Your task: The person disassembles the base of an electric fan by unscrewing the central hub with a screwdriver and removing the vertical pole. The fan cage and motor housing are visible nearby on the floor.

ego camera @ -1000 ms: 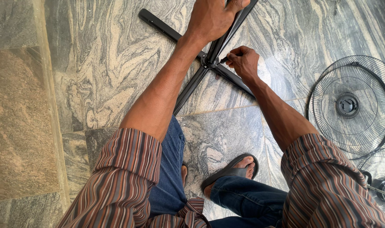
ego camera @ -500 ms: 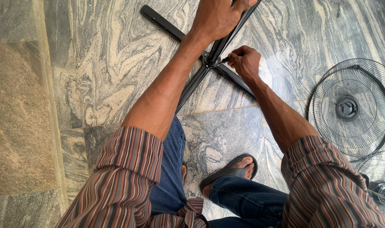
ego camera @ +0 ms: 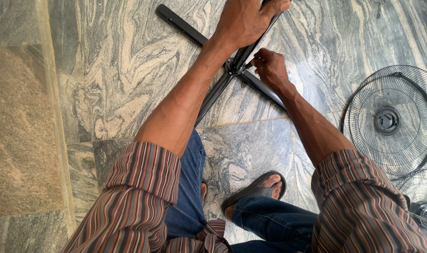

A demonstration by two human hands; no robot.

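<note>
Head view, looking down at polished stone floor [ego camera: 129, 70]: grey slabs with swirling cream veins, a seam crossing below the work; browner, rougher slab along the left edge.

Black cross-shaped stand base [ego camera: 183, 27] lying flat on the floor, four flat bars meeting at a round centre hub [ego camera: 232, 68] (hub partly hidden by the hands).

Left hand [ego camera: 244, 21] pressed on the upper-right bar, fingers clenched around it, thumb showing at the top edge of the frame.

Right hand [ego camera: 268, 65] just beside the hub, fingers curled tight, tips against the centre joint. Cannot tell whether anything is pinched between them.

Forearms bare; striped brown sleeves [ego camera: 138, 197] rolled to the elbow. Blue jeans [ego camera: 187, 197] below, one foot in a dark sandal [ego camera: 255, 189] on the floor between the knees.

Right side of the floor: round wire fan guard [ego camera: 389, 119] lying flat, well apart from the base. Second wire guard [ego camera: 422, 206] with a metal centre at the lower right corner, cut off by the frame.
</note>
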